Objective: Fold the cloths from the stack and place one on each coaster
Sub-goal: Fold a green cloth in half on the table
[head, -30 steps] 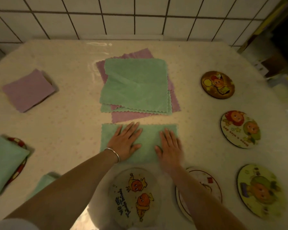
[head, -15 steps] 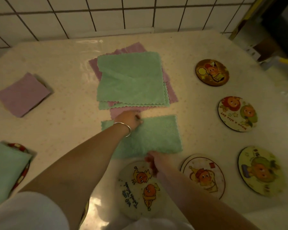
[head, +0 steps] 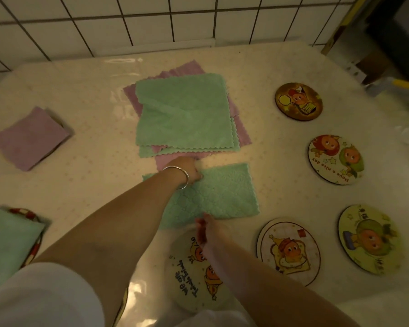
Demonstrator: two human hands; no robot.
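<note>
A green cloth (head: pixel 222 192), folded into a rectangle, lies flat on the table just in front of the stack of green and purple cloths (head: pixel 184 114). My left hand (head: pixel 189 171), with a bangle on the wrist, grips the cloth's far edge with curled fingers. My right hand (head: pixel 210 228) pinches its near edge, fingertips blurred. Several bare round cartoon coasters lie nearby: one under my right forearm (head: pixel 189 274), one beside it (head: pixel 288 251), others along the right (head: pixel 370 239), (head: pixel 335 159), (head: pixel 298 101).
At the left, a folded green cloth (head: pixel 7 241) rests on a red-rimmed coaster (head: pixel 25 212). A folded purple cloth (head: pixel 30 138) lies further back; what is under it is hidden. A tiled wall (head: pixel 151 20) borders the table's far edge. Clutter stands at the right.
Both hands left their flat, pressing position on the cloth. My left hand went to the far edge and my right hand drew back to the near edge. The view shifted slightly.
</note>
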